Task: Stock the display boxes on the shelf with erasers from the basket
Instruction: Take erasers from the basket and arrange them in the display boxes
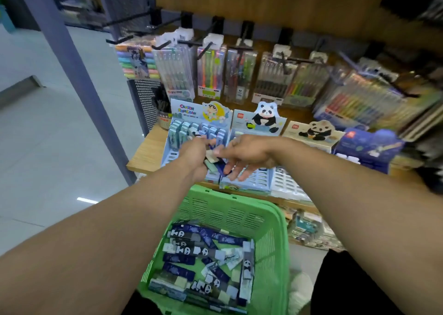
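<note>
green plastic basket [271, 221] sits low in the head view, just below the front edge of the wooden shelf [146, 154], holding a loose pile of erasers [203, 264] in dark blue, panda-print and pale sleeves. both bare forearms reach over the basket to the shelf.

left hand [195, 157] grips a small bunch of erasers [212, 163], fingers curled round them; a pale green one and a dark blue one stick out at the bottom of the bunch. right hand [247, 155] is right beside it, thumb and forefinger pinching a pale eraser at the top of that bunch, other fingers spread loosely downward over the panda display box [254, 180]. which eraser exactly the right hand has is blurred.

display boxes stand in a row along the shelf front: cartoon-header box [175, 137] at the left, partly filled with upright erasers at the back, front slots bare; the panda display box next to it, front slots bare; white-tray panda box [291, 185] to the right; dark blue box [366, 147] nearest the right edge.

pen packs [211, 72] hang on hooks behind the boxes. grey post [72, 65] stands off the shelf's left corner, pale floor [48, 135] beyond.
</note>
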